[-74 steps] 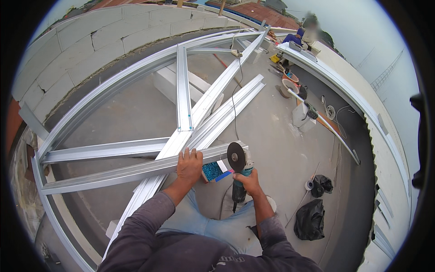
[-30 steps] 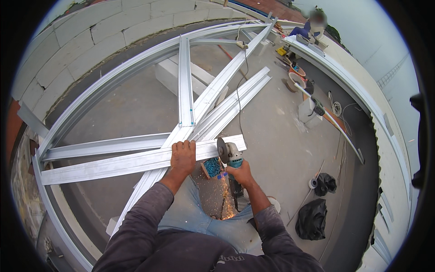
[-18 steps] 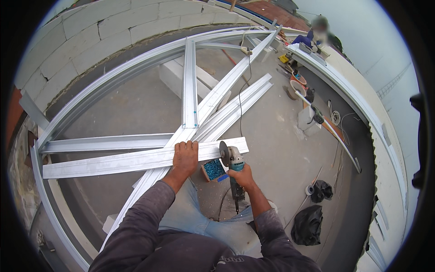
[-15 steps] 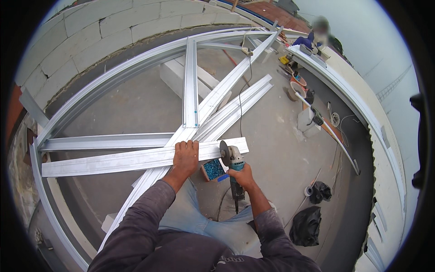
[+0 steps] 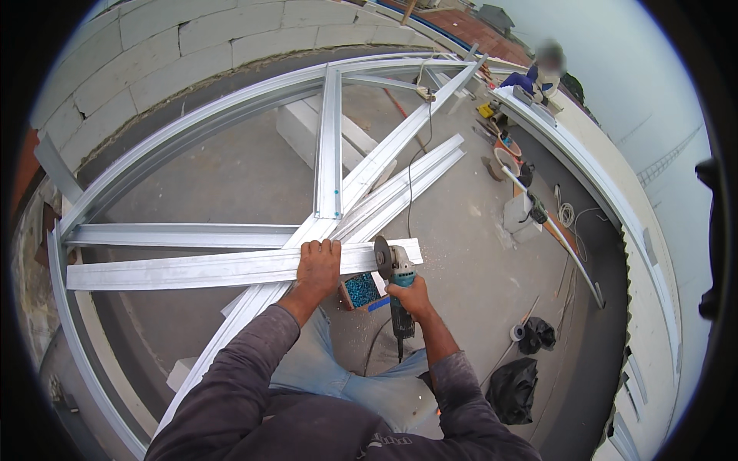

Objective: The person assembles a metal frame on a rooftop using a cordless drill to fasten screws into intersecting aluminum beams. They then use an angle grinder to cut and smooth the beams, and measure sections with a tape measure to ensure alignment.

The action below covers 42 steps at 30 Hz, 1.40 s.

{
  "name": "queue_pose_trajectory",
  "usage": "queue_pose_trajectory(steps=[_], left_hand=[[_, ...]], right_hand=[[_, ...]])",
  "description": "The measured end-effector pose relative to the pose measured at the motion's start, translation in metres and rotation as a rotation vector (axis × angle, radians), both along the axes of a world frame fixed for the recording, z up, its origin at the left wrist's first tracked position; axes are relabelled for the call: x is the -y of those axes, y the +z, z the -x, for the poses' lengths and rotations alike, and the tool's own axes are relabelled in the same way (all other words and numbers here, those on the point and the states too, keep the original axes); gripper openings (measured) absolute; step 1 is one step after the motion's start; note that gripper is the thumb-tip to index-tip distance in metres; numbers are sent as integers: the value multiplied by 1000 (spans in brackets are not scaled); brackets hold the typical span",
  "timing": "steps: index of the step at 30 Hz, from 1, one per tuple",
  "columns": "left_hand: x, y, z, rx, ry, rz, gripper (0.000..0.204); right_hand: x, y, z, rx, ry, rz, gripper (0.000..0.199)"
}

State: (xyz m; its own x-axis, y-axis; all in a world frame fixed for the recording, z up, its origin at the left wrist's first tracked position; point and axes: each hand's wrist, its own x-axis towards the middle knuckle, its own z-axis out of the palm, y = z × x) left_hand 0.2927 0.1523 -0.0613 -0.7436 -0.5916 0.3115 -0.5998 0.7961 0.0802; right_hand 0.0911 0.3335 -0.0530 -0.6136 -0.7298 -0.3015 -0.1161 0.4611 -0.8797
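My right hand (image 5: pixel 410 297) is wrapped round an angle grinder (image 5: pixel 402 283), its body upright in the picture and its cord trailing down. The grinder's disc (image 5: pixel 382 257) meets the metal channel (image 5: pixel 184 267) near that channel's right end, and small sparks fly about it. My left hand (image 5: pixel 318 265) grips the same channel just left of the disc, fingers over its far edge. This channel lies across a longer metal beam (image 5: pixel 265 303). Below it sits a box of blue screws (image 5: pixel 360 290), partly hidden by the channel.
Metal channels form a frame with a curved outer rail (image 5: pixel 192 127) over the grey floor. A block wall (image 5: pixel 223 38) stands far left. Tools and buckets (image 5: pixel 505 157), cable coils (image 5: pixel 565 213) and black bags (image 5: pixel 513 390) lie right. Another person (image 5: pixel 538 77) sits far right.
Sparks now show around the disc and the floor nearby. The view has shifted slightly; both hands keep their grips, and the channel's left end sits a little higher in the picture.
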Motion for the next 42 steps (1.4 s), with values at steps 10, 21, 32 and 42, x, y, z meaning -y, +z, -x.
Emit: queue_pose_trajectory(steps=[10, 21, 32, 42], left_hand=[[0, 3, 0, 16, 4, 1, 30], [0, 4, 0, 33, -1, -71, 47], [4, -2, 1, -19, -10, 10, 34], [16, 31, -10, 36, -110, -213, 57]], right_hand=[[3, -1, 2, 7, 11, 6, 28], [11, 0, 8, -57, 24, 21, 26], [1, -9, 5, 26, -10, -15, 27], [-49, 13, -4, 294, -366, 413, 27]])
